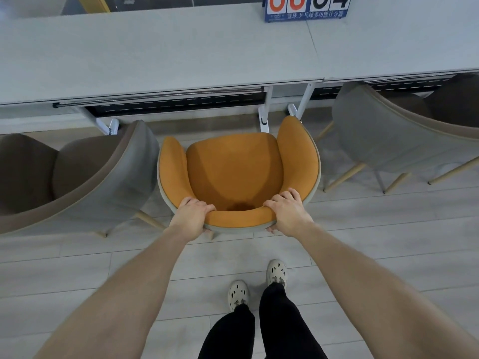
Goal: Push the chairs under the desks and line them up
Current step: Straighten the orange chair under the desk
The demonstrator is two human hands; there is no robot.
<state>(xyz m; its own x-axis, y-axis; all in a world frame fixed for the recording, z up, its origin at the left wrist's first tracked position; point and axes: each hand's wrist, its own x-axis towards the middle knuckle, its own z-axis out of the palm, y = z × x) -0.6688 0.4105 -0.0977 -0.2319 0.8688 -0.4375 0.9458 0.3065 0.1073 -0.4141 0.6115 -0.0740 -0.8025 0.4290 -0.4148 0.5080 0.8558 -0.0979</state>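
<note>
Both hands, left (191,216) & right (287,210), grip orange chair (234,172) backrest, w/ tabletop (160,55) at 12 o'clock, grey chairs at 9 (77,177) & 3 (394,136).

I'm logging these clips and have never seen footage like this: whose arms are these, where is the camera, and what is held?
No machine here: a person works bare-handed. The one picture comes from a wide-angle camera on their head, looking down past arms and shoes. The left hand and right hand grip the back rim of an orange chair, fingers curled over it. It faces the pale desks, not yet pushed under. A grey chair stands left of it, another right, and a scoreboard sits on the desk top.
</note>
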